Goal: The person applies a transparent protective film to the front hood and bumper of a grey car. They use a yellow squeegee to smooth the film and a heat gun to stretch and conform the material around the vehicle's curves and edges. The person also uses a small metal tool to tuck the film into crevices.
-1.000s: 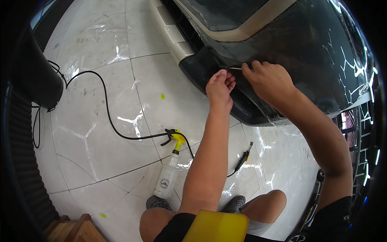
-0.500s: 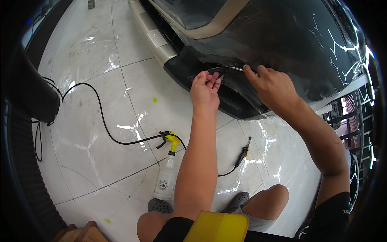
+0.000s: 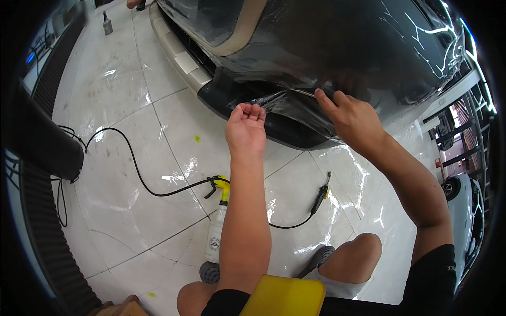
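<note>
A glossy black car body [image 3: 327,47] fills the upper half, its lower bumper [image 3: 247,97] just ahead of me. A clear film edge [image 3: 279,99] hangs loose along the bumper. My left hand [image 3: 246,126] is curled with the fingers pinching the end of that film. My right hand [image 3: 352,119] presses its fingertips flat against the film on the panel, a little to the right.
A spray bottle with a yellow trigger [image 3: 217,224] stands on the white tiled floor by my left forearm. A black cable [image 3: 142,168] runs to a black tool [image 3: 320,197] lying on the tiles. A yellow block [image 3: 284,296] rests near my lap.
The view has drawn closer to the bumper. My left hand has moved left and curled tighter on the film edge; my right hand stays pressed on the panel.
</note>
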The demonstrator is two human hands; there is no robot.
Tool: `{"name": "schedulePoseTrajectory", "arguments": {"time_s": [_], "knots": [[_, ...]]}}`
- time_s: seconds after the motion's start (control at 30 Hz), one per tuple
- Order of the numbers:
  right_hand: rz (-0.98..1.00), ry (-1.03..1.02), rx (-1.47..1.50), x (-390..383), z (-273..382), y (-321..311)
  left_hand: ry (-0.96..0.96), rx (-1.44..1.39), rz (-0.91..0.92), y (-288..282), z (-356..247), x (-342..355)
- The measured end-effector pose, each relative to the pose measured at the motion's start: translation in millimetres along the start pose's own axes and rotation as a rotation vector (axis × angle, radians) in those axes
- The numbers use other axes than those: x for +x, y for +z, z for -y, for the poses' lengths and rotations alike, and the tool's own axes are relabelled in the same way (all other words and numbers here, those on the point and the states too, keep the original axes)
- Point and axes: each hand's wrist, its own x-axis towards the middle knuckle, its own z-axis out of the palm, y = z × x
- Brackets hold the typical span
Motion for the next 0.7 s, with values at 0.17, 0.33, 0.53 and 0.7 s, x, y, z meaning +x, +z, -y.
{"name": "schedulePoseTrajectory", "arguments": {"time_s": [0.17,0.33,0.53,0.7], "knots": [[-0.02,0.026,0.025,-19.0,-5.7,12.5,0.006,0.061,0.008,-1.7,-2.1,-9.8],[-0.064,0.073,0.076,-35.3,-6.4,23.8,-0.01,0.096,0.003,0.9,-5.1,-17.5],[-0.12,0.113,0.145,-55.6,-13.0,34.8,0.017,0.415,0.325,6.2,-6.6,-18.9],[-0.493,0.361,0.484,-87.5,-29.2,25.7,0.4,1.6,0.388,67.4,22.1,-42.9]]}}
